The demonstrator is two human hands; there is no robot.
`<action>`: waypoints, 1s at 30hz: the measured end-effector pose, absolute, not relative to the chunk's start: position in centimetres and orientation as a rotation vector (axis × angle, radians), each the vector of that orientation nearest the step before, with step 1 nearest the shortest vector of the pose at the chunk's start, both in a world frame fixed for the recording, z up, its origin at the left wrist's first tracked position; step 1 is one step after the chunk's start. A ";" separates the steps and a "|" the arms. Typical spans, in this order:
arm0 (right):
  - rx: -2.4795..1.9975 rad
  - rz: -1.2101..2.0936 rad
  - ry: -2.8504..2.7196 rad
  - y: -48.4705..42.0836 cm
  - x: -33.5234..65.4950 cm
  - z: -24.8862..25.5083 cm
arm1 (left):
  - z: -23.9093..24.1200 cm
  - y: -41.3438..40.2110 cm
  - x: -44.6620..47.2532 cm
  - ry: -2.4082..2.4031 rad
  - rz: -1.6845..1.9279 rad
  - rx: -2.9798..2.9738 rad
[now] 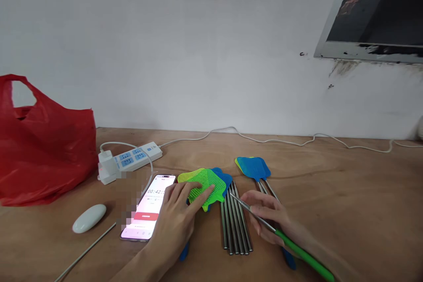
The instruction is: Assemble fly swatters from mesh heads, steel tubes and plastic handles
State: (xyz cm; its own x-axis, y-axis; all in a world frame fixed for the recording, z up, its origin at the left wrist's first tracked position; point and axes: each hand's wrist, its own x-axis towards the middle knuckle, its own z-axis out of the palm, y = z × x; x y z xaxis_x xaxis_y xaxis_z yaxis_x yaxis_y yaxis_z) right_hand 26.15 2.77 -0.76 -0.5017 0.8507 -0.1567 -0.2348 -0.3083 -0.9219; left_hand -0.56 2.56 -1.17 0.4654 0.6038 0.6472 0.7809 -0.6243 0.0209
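Note:
My left hand [178, 216] is closed on a bright green fly swatter head [209, 185], its thumb and index finger lying over the perforated mesh. That head sits on top of a pile with a yellow-green head [187, 176] and a blue head [223, 177]. My right hand [269, 216] grips a metal rod with a green handle [304, 253]. The rod's bare end points toward the neck of the green head and looks apart from it. Between my hands lie several loose metal rods [235, 224], side by side. A blue handle end [184, 252] shows beside my left wrist.
Fly swatters with blue heads [254, 168] and metal shafts lie beyond my right hand. A lit phone [150, 207] showing a timer lies at left, near a white oval object [89, 218], a power strip [139, 158] and a red plastic bag [49, 150]. A cable [277, 141] runs along the wall.

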 end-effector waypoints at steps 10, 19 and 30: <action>-0.773 2.014 -1.309 2.7 26.1 -1.3 | -1.8 2.8 -0.5 -1.183 -0.854 -2.491; -0.853 1.931 -1.345 2.6 25.9 -1.4 | -2.0 2.9 -0.8 -1.184 -0.827 -2.504; -0.963 1.819 -1.384 2.7 25.5 -1.2 | -1.7 2.9 -0.9 -1.114 -0.816 -2.500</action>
